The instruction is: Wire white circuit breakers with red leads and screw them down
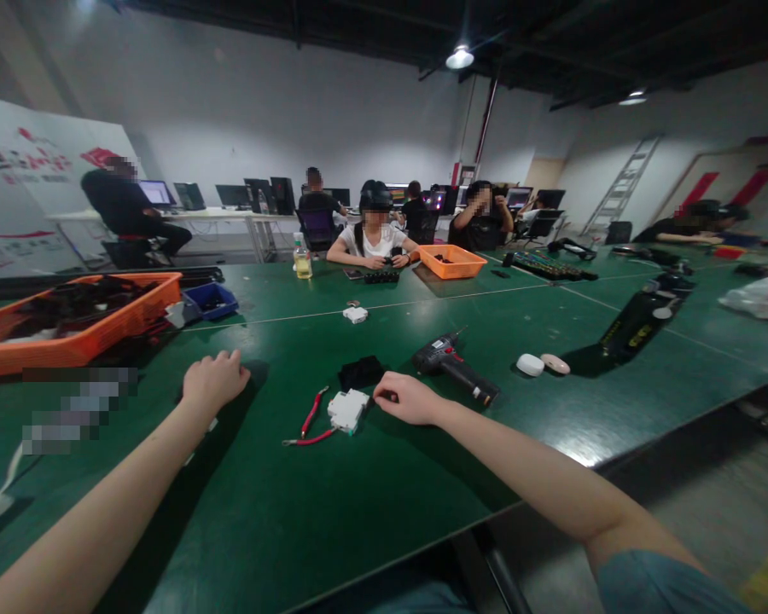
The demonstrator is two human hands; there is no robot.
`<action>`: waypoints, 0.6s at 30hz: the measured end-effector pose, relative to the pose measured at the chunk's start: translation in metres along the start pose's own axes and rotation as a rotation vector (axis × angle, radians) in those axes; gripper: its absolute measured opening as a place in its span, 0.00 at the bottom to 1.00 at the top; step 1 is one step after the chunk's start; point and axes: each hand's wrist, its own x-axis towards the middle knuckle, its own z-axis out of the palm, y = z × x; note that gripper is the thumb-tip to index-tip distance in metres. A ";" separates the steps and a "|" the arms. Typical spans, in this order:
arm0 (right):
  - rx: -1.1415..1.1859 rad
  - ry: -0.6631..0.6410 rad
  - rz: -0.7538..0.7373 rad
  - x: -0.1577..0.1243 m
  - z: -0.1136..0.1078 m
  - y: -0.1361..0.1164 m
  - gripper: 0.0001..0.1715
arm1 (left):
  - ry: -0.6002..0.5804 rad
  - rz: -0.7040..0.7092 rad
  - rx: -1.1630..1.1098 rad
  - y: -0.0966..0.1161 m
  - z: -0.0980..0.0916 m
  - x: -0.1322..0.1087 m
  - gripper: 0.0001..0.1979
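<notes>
Head view shows a white plastic block [347,410] lying on the green table [282,529], with red wires [310,424] trailing from its left side. The right hand [410,398] rests just beside it, fingers curled shut against the thumb. The left hand [214,380] lies farther left, fingers curled under. A cordless driver [456,367] and a black pouch [360,372] lie behind.

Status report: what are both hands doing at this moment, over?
Left hand curled, resting on green table. Right hand curled beside white device with red wires. Drill and black part lie close behind.
</notes>
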 end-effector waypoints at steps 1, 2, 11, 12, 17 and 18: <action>-0.002 0.001 0.000 0.000 0.001 0.001 0.07 | -0.005 0.004 0.002 0.000 0.001 0.000 0.25; -0.001 0.002 -0.001 0.000 0.001 0.001 0.07 | -0.010 0.008 0.002 -0.001 0.001 0.000 0.25; 0.007 -0.004 0.006 0.000 0.000 0.000 0.07 | -0.023 0.031 -0.005 -0.003 0.003 0.003 0.25; 0.007 -0.006 0.012 0.000 -0.001 -0.001 0.07 | -0.027 0.031 -0.009 -0.003 0.003 0.003 0.25; 0.014 -0.019 0.031 -0.001 -0.004 -0.007 0.07 | -0.029 0.023 -0.026 -0.003 0.002 0.003 0.24; 0.014 -0.022 0.032 -0.001 -0.004 -0.007 0.07 | -0.028 0.020 -0.034 -0.002 0.002 0.003 0.23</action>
